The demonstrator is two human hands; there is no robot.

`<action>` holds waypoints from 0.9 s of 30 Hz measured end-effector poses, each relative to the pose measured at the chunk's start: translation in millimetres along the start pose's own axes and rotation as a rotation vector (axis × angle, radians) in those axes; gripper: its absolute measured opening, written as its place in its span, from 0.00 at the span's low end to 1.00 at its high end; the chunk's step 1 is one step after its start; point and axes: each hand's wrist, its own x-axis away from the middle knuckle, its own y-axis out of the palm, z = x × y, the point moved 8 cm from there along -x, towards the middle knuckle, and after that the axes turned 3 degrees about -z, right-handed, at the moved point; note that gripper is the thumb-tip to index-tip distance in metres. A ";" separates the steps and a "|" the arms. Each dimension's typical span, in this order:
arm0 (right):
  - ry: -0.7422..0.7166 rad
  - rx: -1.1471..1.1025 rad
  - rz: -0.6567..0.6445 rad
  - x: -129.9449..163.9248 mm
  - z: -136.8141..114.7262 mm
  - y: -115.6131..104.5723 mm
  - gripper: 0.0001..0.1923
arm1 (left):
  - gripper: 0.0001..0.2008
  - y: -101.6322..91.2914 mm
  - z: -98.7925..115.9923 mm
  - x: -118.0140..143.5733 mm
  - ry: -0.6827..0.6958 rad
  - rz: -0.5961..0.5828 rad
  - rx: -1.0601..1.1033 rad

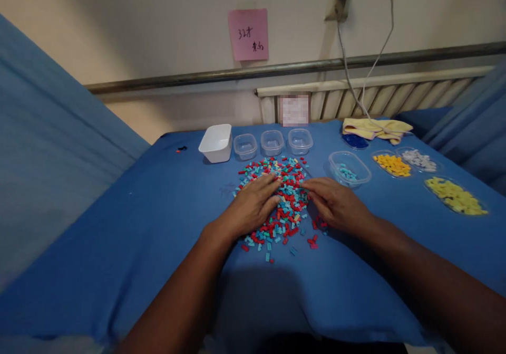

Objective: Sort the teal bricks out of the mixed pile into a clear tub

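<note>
A spread-out pile of small building bricks [290, 206], mostly red, light blue and teal with a few cream ones, covers the middle of the blue cloth. My left hand [256, 201] lies on the pile's left side, its fingers stretched out over the bricks. At the right edge of the pile is my right hand [336, 201], thumb and fingers drawn together close to the bricks. Whatever sits between those fingertips is too small to make out. Several loose bricks [313, 242] lie below and beside the right hand.
Behind the pile stand a white tub [216, 144] and clear containers [272, 143]. To the right are a clear box [350, 168] with light-blue bricks, trays of orange [392, 165], white [419, 160] and yellow pieces [456, 195], and a yellow cloth [375, 128]. A cable [346, 64] hangs behind.
</note>
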 end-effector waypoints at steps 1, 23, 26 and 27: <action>-0.007 0.010 -0.010 -0.4 2.2 2.0 0.20 | 0.31 5.5 11.1 -0.3 0.040 -0.047 0.007; 0.035 -0.019 -0.291 13.5 11.5 -26.3 0.15 | 0.18 -60.1 -51.4 16.4 -0.264 0.581 0.237; 0.116 0.020 -0.160 10.8 20.7 -35.4 0.14 | 0.20 -66.7 -100.2 33.1 -0.498 0.799 0.354; 0.122 0.020 -0.136 8.8 21.7 -33.9 0.14 | 0.21 -65.0 -113.4 36.2 -0.563 0.829 0.387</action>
